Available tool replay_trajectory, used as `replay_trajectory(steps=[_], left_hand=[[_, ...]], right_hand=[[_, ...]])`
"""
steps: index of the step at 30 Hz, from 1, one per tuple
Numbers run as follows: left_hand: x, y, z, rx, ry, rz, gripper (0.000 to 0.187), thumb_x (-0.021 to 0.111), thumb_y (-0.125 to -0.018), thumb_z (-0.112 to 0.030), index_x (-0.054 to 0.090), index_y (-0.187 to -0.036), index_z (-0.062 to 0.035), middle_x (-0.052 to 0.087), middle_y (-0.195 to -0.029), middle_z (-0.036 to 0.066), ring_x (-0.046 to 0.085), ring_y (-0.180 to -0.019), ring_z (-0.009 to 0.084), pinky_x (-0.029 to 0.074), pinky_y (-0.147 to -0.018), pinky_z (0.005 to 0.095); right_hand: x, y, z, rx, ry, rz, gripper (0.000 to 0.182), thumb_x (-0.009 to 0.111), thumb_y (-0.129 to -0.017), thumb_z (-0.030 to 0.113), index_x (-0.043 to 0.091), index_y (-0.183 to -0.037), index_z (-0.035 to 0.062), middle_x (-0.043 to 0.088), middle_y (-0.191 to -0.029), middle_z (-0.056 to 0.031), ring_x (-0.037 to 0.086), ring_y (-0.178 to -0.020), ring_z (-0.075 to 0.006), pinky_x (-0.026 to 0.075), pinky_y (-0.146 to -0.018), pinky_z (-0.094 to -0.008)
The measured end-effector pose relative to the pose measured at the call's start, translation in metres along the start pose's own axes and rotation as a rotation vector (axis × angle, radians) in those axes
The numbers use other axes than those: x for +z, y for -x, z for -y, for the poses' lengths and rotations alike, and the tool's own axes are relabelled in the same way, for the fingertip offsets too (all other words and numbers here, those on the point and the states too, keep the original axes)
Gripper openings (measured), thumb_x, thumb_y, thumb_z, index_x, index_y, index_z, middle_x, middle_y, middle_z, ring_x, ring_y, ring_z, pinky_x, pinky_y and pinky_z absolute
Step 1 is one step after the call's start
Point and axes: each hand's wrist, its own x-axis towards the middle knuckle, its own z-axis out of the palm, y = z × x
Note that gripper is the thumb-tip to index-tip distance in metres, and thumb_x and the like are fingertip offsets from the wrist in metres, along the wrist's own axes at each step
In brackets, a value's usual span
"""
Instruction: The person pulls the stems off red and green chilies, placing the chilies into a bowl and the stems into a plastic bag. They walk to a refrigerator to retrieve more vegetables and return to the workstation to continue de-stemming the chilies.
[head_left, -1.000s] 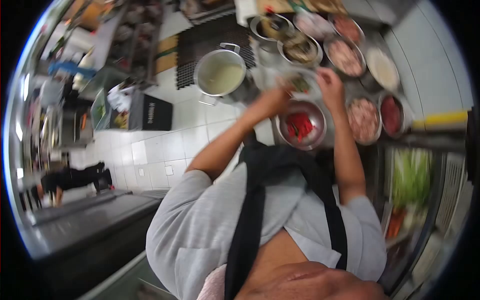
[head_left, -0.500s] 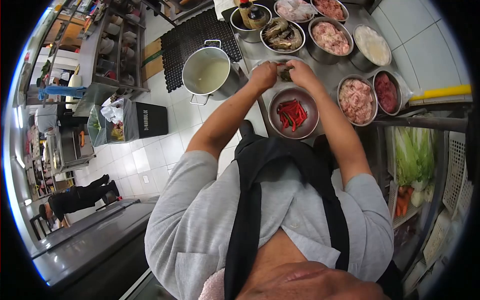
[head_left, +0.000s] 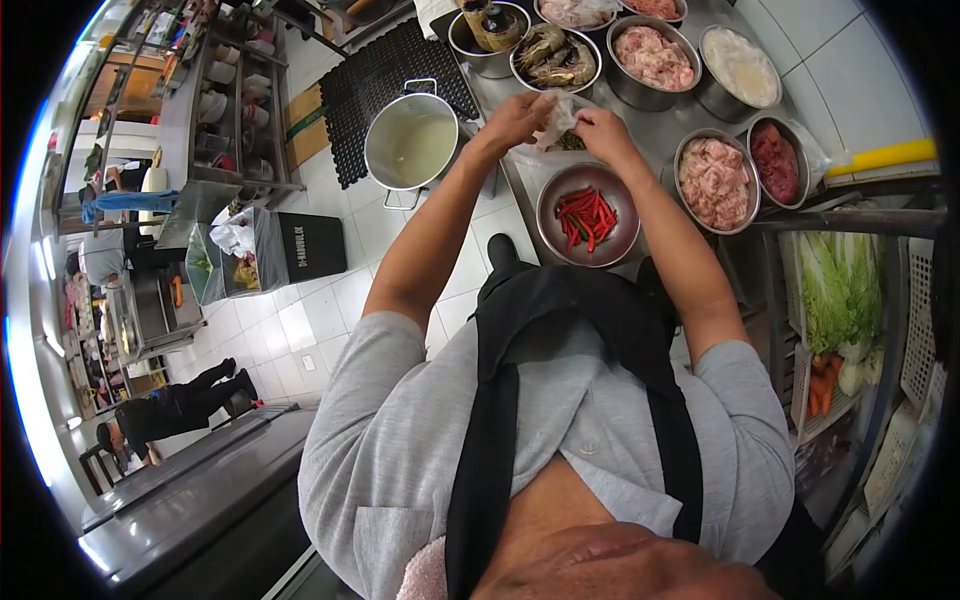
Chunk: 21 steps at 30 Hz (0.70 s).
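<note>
My left hand (head_left: 516, 122) has its fingers closed on a clear plastic bag (head_left: 558, 118), bunched up at its mouth. My right hand (head_left: 604, 134) is closed at the bag's other side, its fingertips on the plastic. Dark green contents (head_left: 572, 142), too small to name, show low in the bag between my hands. Just nearer to me sits a metal bowl (head_left: 546, 232) with red chilies (head_left: 590, 212) and a little green among them. Beyond my hands stands a bowl of large raw prawns (head_left: 556, 62).
Metal pots of raw meat (head_left: 712, 180) line the right and back of the steel counter (head_left: 650, 130). Bottles (head_left: 495, 28) stand in a pot at the back. A large pot (head_left: 412, 140) of cloudy liquid is left. Another person (head_left: 175, 405) is far left.
Both hands have moved a little away from my body, and the left has shifted left. Whitish plastic now shows bunched up at my left fingers. The red bit seen between my hands is out of sight.
</note>
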Motion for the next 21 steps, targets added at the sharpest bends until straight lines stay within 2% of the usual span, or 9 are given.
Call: replay_trajectory(steps=[2, 5, 7, 9, 12, 15, 18, 19, 21], left_hand=[[-0.001, 0.004, -0.005, -0.039, 0.116, 0.063, 0.023, 0.053, -0.087, -0.017, 0.061, -0.1, -0.0007, 0.064, -0.082, 0.007, 0.059, -0.074, 0.0151, 0.048, -0.065, 0.0295], [-0.006, 0.003, 0.0, 0.193, -0.326, 0.064, 0.027, 0.056, -0.083, -0.014, 0.061, -0.106, -0.0018, 0.064, -0.084, 0.005, 0.058, -0.077, 0.014, 0.047, -0.07, 0.0265], [-0.012, 0.005, -0.003, 0.058, 0.077, 0.066, 0.029, 0.056, -0.081, -0.011, 0.062, -0.107, -0.0014, 0.064, -0.086, 0.004, 0.057, -0.078, 0.0132, 0.045, -0.072, 0.0247], [-0.02, -0.005, 0.012, 0.015, 0.105, 0.104, 0.026, 0.055, -0.082, -0.008, 0.062, -0.106, -0.0013, 0.065, -0.091, 0.005, 0.059, -0.081, 0.0148, 0.047, -0.074, 0.0262], [-0.025, 0.003, 0.001, -0.076, 0.522, 0.141, 0.022, 0.052, -0.085, -0.007, 0.062, -0.104, -0.0016, 0.063, -0.09, 0.006, 0.06, -0.08, 0.0155, 0.048, -0.071, 0.0283], [-0.026, 0.0, 0.008, -0.063, 0.794, 0.214, 0.024, 0.051, -0.088, -0.008, 0.06, -0.109, -0.0033, 0.064, -0.099, 0.008, 0.062, -0.092, 0.0208, 0.05, -0.081, 0.0321], [-0.025, 0.005, 0.007, -0.076, 0.959, 0.276, 0.022, 0.052, -0.089, -0.011, 0.062, -0.107, -0.0025, 0.064, -0.097, 0.008, 0.061, -0.092, 0.0189, 0.048, -0.081, 0.029], [-0.025, 0.007, 0.006, -0.075, 0.959, 0.275, 0.022, 0.052, -0.089, -0.011, 0.062, -0.107, -0.0025, 0.064, -0.097, 0.008, 0.061, -0.092, 0.0189, 0.048, -0.081, 0.029], [-0.022, 0.01, 0.007, -0.06, 0.361, 0.184, 0.023, 0.051, -0.085, -0.008, 0.063, -0.104, -0.0011, 0.065, -0.098, 0.008, 0.06, -0.09, 0.0174, 0.047, -0.079, 0.0277]], right_hand=[[0.001, -0.001, 0.0, 0.065, -0.227, 0.034, 0.025, 0.061, -0.079, 0.022, 0.065, -0.092, 0.0013, 0.064, -0.072, -0.0154, 0.061, -0.066, -0.0275, 0.047, -0.064, -0.0357], [-0.001, 0.0, 0.006, 0.209, -0.547, 0.03, 0.024, 0.058, -0.078, 0.017, 0.065, -0.094, -0.0002, 0.065, -0.073, -0.0126, 0.062, -0.066, -0.0246, 0.047, -0.063, -0.0344], [-0.001, -0.001, 0.002, 0.241, -0.52, -0.017, 0.024, 0.056, -0.078, 0.014, 0.065, -0.093, -0.0011, 0.064, -0.073, -0.0109, 0.061, -0.068, -0.0216, 0.047, -0.063, -0.0328], [-0.001, -0.002, -0.004, 0.281, -0.496, -0.071, 0.023, 0.054, -0.078, 0.012, 0.064, -0.093, -0.0021, 0.064, -0.073, -0.0093, 0.061, -0.069, -0.0187, 0.047, -0.062, -0.0312], [0.001, -0.004, -0.005, 0.34, -0.312, 0.126, 0.036, 0.055, -0.079, 0.004, 0.054, -0.115, -0.0012, 0.061, -0.098, -0.0088, 0.058, -0.078, -0.0136, 0.049, -0.064, -0.0283], [0.009, 0.0, -0.004, 0.421, -0.578, 0.088, 0.035, 0.047, -0.076, 0.003, 0.056, -0.11, -0.0015, 0.064, -0.09, -0.0104, 0.061, -0.076, -0.0201, 0.048, -0.066, -0.0314], [0.009, -0.001, -0.021, 0.512, -1.102, 0.297, 0.039, 0.048, -0.077, 0.002, 0.052, -0.115, 0.0005, 0.063, -0.098, -0.011, 0.062, -0.078, -0.0217, 0.05, -0.07, -0.033], [0.008, 0.003, -0.023, 0.472, -1.204, 0.335, 0.035, 0.05, -0.078, 0.003, 0.054, -0.113, 0.001, 0.063, -0.096, -0.0102, 0.062, -0.078, -0.0205, 0.05, -0.07, -0.033], [0.006, 0.005, -0.021, 0.43, -1.301, 0.379, 0.032, 0.052, -0.079, 0.004, 0.055, -0.11, 0.0016, 0.064, -0.095, -0.0095, 0.063, -0.078, -0.0193, 0.051, -0.069, -0.0329]])
